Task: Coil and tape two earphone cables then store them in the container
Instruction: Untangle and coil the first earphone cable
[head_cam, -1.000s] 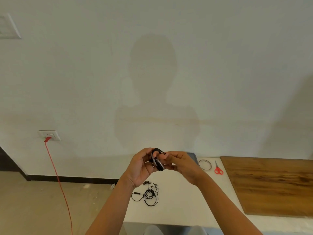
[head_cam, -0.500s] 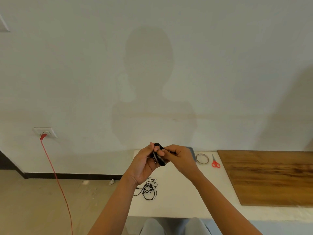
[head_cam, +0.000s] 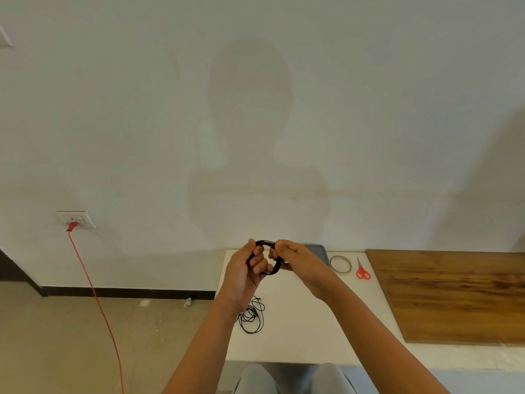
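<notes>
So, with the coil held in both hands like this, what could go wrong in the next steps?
1. The left hand and right hand both grip the coiled cable, while the tape roll and scissors lie on the table. Freeing a hand to reach them may let the coil spring loose.
2. The second cable lies near the table's left edge, beside the left forearm; the arm could sweep it off.

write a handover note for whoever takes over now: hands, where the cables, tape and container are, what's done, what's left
Left hand and right hand both grip the coiled earphone cable above the table.
Second earphone cable lies loose on the table by the left wrist.
Tape roll and scissors lie to the right; the container sits behind the right hand.
Done: first cable coiled; taping cannot be told.
Left: tape it if needed, coil and tape the second, store both.
</notes>
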The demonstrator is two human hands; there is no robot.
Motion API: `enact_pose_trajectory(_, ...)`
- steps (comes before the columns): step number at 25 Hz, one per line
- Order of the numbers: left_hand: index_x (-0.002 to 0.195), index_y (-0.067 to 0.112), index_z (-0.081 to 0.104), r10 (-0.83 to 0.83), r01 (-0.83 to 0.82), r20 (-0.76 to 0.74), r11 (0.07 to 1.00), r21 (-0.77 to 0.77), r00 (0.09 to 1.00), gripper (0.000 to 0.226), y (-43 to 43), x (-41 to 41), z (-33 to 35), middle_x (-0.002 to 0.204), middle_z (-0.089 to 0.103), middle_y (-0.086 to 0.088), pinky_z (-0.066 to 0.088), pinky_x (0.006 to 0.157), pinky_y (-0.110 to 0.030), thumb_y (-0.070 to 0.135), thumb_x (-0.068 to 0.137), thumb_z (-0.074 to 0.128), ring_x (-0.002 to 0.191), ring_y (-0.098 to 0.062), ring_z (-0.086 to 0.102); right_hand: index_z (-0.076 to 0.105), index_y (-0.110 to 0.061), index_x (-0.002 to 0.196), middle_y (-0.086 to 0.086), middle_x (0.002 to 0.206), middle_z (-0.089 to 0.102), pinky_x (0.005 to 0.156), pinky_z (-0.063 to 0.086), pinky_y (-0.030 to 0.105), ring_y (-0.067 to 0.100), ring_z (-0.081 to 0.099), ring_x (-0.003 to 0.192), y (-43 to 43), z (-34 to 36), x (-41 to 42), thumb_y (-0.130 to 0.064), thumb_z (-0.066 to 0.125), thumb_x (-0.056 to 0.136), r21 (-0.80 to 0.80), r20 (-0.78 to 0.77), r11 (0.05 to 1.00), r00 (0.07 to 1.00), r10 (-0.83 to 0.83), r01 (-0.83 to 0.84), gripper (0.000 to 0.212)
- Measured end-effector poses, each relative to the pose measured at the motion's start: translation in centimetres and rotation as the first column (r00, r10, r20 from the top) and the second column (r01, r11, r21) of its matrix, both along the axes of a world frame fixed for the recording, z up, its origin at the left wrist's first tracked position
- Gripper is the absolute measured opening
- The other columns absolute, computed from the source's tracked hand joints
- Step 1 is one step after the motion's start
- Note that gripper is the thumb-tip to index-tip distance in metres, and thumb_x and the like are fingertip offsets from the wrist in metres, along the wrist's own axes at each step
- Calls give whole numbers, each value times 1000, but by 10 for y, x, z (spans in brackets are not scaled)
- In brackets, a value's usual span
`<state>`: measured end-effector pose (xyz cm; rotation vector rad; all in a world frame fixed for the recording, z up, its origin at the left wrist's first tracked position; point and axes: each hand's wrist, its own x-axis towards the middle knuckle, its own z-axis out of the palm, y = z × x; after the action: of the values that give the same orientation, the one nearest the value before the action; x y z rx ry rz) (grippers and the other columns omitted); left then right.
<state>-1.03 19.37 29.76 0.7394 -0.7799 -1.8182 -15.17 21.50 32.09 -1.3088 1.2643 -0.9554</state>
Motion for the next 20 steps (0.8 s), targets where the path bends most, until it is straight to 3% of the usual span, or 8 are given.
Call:
enact_pose_trajectory(3, 65, 12, 43, 57, -51, -110, 997, 58, 992, 38, 5, -9, -3, 48, 32, 4, 47, 68, -30, 25, 101, 38, 44, -10, 40, 49, -17, 72, -3, 73, 57, 96, 47, 35, 10, 56, 74, 4, 3, 4, -32, 32, 104, 81, 193, 997, 981, -25, 9, 39)
enact_pose_trajectory(4, 65, 12, 44, 62, -53, -134, 996, 68, 989, 39, 7, -12, -5, 48, 35, 3, 47, 75, -31, 24, 101, 37, 47, -11, 45, 48, -17, 72, -2, 73, 57, 94, 47, 34, 11, 55, 74, 4, 4, 4, -33, 32, 103, 85, 178, 996, 983, -53, 38, 39)
enact_pose_trajectory(6, 64, 12, 50, 53, -47, -117, 998, 51, 992, 40, 13, -11, -10, 53, 44, 0, 42, 89, -34, 23, 101, 38, 58, -14, 53, 49, -20, 71, -2, 75, 55, 85, 46, 30, 12, 51, 76, 4, 5, 4, -35, 35, 102, 9, -34, 995, 994, -102, 102, 37)
enact_pose_trajectory(9, 62, 11, 62, -74, 75, -28, 997, 10, 997, 48, 14, 1, -12, 65, 58, -4, 38, 99, -37, 26, 100, 37, 73, -18, 62, 48, -25, 69, -4, 64, 44, 59, 33, 23, 12, 38, 63, 8, 12, -2, -31, 35, 103, -201, -379, 979, 919, -110, 34, 37)
enact_pose_trajectory(13, 101, -19, 60, -397, 412, 275, 911, 4, 875, 83, -10, 19, -4, 87, 65, -16, 43, 95, -29, 55, 99, 21, 94, -22, 62, 43, -26, 70, -9, 62, 43, 56, 32, 15, 6, 39, 59, 12, 19, -9, -35, 34, 103, -211, -515, 973, 857, -33, -90, 35)
enact_pose_trajectory(15, 112, -13, 59, -445, 473, 375, 881, 18, 813, 87, -18, 18, 7, 92, 65, -18, 46, 93, -30, 64, 93, 23, 94, -23, 62, 41, -27, 67, -13, 59, 43, 55, 35, 14, 1, 40, 54, 10, 15, -7, -32, 35, 103, -203, -552, 967, 833, 14, -152, 37)
enact_pose_trajectory(18, 92, 11, 65, -364, 450, 553, 893, -21, 749, 65, -14, 5, 25, 77, 66, -5, 51, 86, -30, 61, 94, 24, 75, -12, 64, 44, -27, 71, -13, 60, 45, 56, 36, 19, 3, 42, 55, 4, 8, -6, -30, 36, 103, -276, -642, 942, 766, -33, -191, 33)
enact_pose_trajectory(20, 77, 17, 58, -327, 410, 582, 912, -12, 745, 55, -10, -4, 26, 60, 54, 2, 52, 80, -28, 56, 97, 26, 57, -7, 53, 50, -21, 82, -11, 65, 48, 62, 44, 33, 10, 46, 61, -1, 2, -9, -28, 36, 102, -331, -683, 922, 725, -88, -200, 26)
